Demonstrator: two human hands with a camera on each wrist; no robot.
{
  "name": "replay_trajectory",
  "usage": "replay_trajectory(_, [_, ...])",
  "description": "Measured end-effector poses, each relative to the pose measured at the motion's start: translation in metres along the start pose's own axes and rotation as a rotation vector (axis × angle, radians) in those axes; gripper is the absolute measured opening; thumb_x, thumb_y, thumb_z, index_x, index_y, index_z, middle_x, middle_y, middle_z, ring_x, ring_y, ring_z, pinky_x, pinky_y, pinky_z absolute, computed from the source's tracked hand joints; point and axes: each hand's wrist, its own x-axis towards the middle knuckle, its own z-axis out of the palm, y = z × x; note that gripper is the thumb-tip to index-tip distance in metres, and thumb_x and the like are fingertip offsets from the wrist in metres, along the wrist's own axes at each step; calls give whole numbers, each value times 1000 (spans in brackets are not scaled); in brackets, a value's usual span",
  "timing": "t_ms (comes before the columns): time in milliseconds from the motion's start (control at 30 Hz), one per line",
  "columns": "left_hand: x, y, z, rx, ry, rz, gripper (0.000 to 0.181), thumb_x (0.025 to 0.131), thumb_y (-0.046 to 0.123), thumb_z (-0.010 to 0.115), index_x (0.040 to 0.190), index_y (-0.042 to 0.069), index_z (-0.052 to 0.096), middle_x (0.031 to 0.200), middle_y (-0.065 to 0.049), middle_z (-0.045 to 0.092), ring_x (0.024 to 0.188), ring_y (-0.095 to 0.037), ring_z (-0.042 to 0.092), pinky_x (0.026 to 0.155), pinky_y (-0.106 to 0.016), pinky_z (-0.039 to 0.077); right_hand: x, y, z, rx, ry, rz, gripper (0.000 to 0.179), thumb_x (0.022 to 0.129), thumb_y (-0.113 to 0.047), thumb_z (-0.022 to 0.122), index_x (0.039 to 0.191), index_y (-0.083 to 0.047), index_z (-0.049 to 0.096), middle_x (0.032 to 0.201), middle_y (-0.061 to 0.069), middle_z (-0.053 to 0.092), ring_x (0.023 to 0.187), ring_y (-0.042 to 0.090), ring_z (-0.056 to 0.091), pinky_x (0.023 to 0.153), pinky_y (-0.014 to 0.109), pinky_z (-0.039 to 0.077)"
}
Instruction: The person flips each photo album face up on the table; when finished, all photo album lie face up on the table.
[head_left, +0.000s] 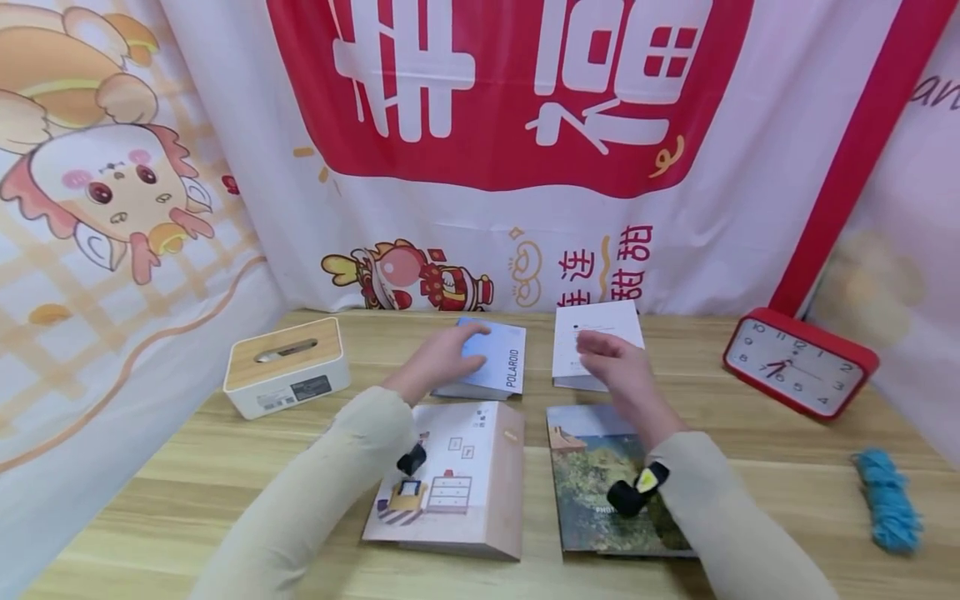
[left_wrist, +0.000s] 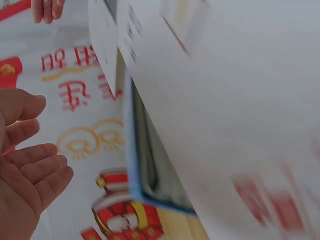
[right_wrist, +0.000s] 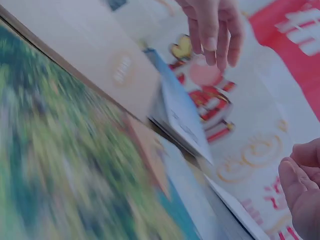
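Observation:
My left hand (head_left: 438, 362) is over the left part of a blue-and-white album (head_left: 504, 354) marked POLAROID. In the left wrist view the left hand (left_wrist: 30, 172) has loosely bent fingers and holds nothing. My right hand (head_left: 622, 375) hovers by the front of a white booklet (head_left: 600, 321) at the back. The right wrist view shows the right hand (right_wrist: 302, 187) with its thumb close to the fingers and nothing visible in it. Below the hands lie a pale album (head_left: 450, 492) with a drawn room and a photo album (head_left: 592, 475) with a landscape cover.
On the left stands a white tissue box (head_left: 258, 396) with a wooden lid. A red alarm clock (head_left: 798, 362) leans back at the right, and a blue yarn bundle (head_left: 887, 500) lies in front of it. A printed curtain (head_left: 510, 208) hangs behind the wooden table (head_left: 150, 508).

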Motion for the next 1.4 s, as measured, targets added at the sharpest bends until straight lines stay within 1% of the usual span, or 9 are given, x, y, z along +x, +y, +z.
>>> replay_trajectory(133, [9, 34, 8, -39, -11, 111, 55, 87, 21, 62, 138, 20, 42, 140, -2, 46, 127, -23, 44, 104, -41, 38, -7, -5, -35, 104, 6, 36, 44, 88, 4, 53, 131, -2, 47, 114, -4, 60, 96, 0, 59, 85, 14, 48])
replay_trajectory(267, [17, 68, 18, -58, -51, 187, 56, 88, 23, 60, 140, 25, 40, 142, 0, 43, 127, -22, 44, 103, -41, 39, -12, -7, -67, 253, 33, 98, 34, 88, 2, 55, 117, -15, 57, 105, -8, 63, 91, 0, 62, 83, 16, 50])
replay_trajectory(367, [25, 88, 27, -57, -80, 232, 52, 89, 24, 59, 139, 28, 41, 142, 2, 44, 127, -20, 44, 103, -39, 39, -14, -6, -89, 317, 45, 137, 41, 88, 1, 57, 126, -13, 52, 96, -10, 66, 90, 2, 64, 84, 19, 50])
replay_trajectory(467, [35, 101, 39, -66, -99, 267, 51, 91, 23, 58, 138, 29, 41, 140, 4, 45, 117, -20, 53, 94, -36, 46, -15, -3, -107, 256, 34, 171, 55, 89, -4, 58, 140, -9, 37, 104, -9, 65, 94, 1, 63, 88, 22, 49])
replay_trajectory(600, [49, 112, 56, -102, -104, 278, 50, 91, 21, 58, 138, 29, 42, 141, 5, 45, 116, -20, 54, 91, -34, 48, -15, 4, -124, 63, -22, 200, 61, 92, -8, 55, 146, -7, 25, 137, 4, 48, 108, 2, 56, 99, 27, 41])
replay_trajectory(767, [66, 119, 74, -173, -107, 240, 45, 90, 19, 59, 134, 25, 49, 138, 5, 48, 124, -18, 47, 101, -32, 42, -12, 16, -136, -128, -126, 218, 62, 95, -12, 50, 147, -8, 18, 152, 16, 20, 132, 24, 37, 107, 40, 33])
replay_trajectory(967, [78, 125, 93, -122, -109, 248, 42, 89, 19, 60, 130, 22, 53, 138, 3, 49, 128, -15, 44, 106, -28, 34, -9, 23, -139, -221, -234, 243, 64, 94, -14, 51, 148, -8, 18, 152, 16, 20, 136, 35, 27, 108, 50, 30])
replay_trajectory(1133, [84, 130, 103, -76, -140, 264, 42, 89, 18, 61, 129, 23, 54, 135, 4, 51, 125, -15, 46, 105, -28, 36, -5, 24, -133, -218, -241, 294, 61, 93, -16, 52, 147, -13, 24, 151, 13, 26, 136, 33, 28, 108, 51, 28])
replay_trajectory(1400, [90, 142, 115, -55, -190, 300, 41, 87, 15, 63, 127, 22, 56, 138, 4, 48, 131, -12, 39, 109, -24, 29, -2, 30, -134, -309, -250, 297, 55, 93, -13, 52, 144, -7, 31, 146, 16, 35, 133, 33, 34, 106, 47, 34])
